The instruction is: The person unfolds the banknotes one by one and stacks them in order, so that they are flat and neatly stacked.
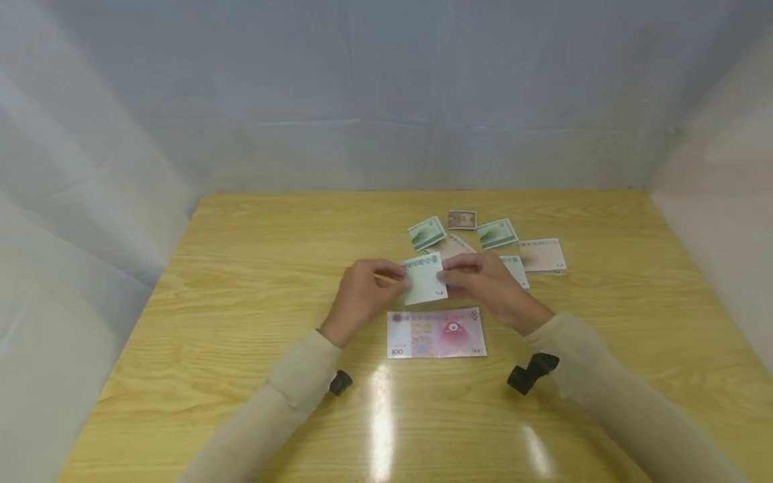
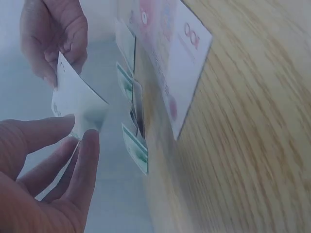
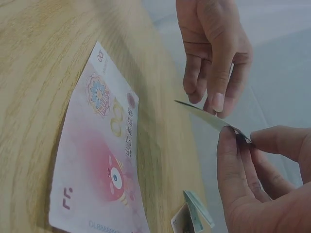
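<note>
Both hands hold a small pale green banknote (image 1: 424, 280) in front of the body, raised above the table. My left hand (image 1: 366, 290) pinches its left edge between thumb and fingertips, as the left wrist view shows up close. On the opposite edge, my right hand (image 1: 488, 284) grips it between thumb and fingers. The note is bent slightly and seen almost edge-on in the right wrist view. Just below the hands lies a pink 100 banknote (image 1: 437, 333), flat with its printed face up.
Behind the hands lie more notes: two green ones (image 1: 426, 233) (image 1: 498, 233), a small brown one (image 1: 462, 220), a pale folded one (image 1: 543, 255) and others partly covered by the right hand. The wooden table (image 1: 241, 282) meets white cloth walls (image 1: 386, 100) at the back and sides.
</note>
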A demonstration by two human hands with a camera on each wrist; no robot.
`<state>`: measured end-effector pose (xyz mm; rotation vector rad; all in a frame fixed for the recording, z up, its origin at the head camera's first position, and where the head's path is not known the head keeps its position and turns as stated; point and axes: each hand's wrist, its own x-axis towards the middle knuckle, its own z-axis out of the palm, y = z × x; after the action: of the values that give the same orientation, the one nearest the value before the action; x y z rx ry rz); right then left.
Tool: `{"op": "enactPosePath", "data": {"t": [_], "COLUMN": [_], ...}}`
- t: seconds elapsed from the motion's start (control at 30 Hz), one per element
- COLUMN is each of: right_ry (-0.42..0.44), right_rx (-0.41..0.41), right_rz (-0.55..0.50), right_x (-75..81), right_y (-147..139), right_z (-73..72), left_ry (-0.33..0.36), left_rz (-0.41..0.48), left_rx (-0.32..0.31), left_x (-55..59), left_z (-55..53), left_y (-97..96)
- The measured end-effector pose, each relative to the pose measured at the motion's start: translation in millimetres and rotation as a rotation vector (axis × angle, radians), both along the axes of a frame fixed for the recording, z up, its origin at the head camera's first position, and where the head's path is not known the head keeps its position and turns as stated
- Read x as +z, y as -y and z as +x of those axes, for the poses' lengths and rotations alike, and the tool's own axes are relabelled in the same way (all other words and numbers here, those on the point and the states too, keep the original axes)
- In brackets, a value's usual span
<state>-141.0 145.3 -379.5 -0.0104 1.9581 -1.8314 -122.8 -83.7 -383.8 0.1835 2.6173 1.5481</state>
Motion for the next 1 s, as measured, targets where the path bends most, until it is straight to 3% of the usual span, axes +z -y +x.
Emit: {"op": "enactPosePath", "data": {"t": [0.13, 0.47, 0.73, 1.0], "right_ry": [-0.015, -0.069, -0.107, -0.084], "right_rx": [0.005, 0.042, 0.109, 0.152], "right_rz": [-0.013, -0.051, -0.103, -0.144], "right_x": [0.5, 0.9, 0.6, 4.2], "right_y": [1, 5, 5, 4], "right_z": [2.9, 9.4, 11.3, 14.2], "left_ry": [0.006, 0.076, 0.152, 0.196], "left_rz": [0.02, 0.171, 0.378, 0.471], "left_rx": [-0.042, -0.125, -0.114, -0.087], "left_x": [4.9, 11.3, 8.6, 8.8], "left_z": [4.8, 12.8, 8.8, 7.1], "left_y": [-5.7, -12.3, -15.1, -14.7]}}
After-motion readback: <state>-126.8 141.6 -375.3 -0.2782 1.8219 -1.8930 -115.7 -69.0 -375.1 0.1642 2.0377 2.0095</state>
